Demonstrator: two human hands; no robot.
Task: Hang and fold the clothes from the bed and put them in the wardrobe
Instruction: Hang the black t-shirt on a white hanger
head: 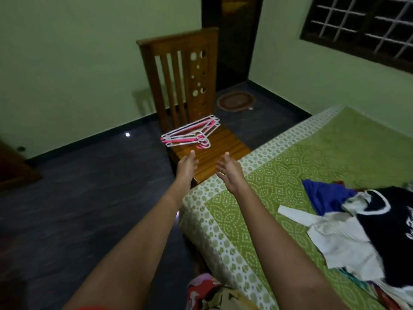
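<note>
A stack of pink and white hangers [190, 135] lies on the seat of a wooden chair [214, 151] beside the bed. Both my arms stretch toward it. My left hand [187, 165] is open, fingers straight, just short of the hangers' hooks. To its right, my right hand [229, 173] is open too, held over the chair's front edge and holding nothing. A pile of clothes [362, 224] lies on the bed [257, 186] at the right: a blue piece, a white garment and a black one with white print.
The bed has a green patterned sheet. Dark tiled floor [93, 209] stretches to the left. A small round mat [236, 100] lies near a dark doorway [232, 36] behind the chair. A barred window [362, 27] is at the upper right. Brown furniture shows at the left edge.
</note>
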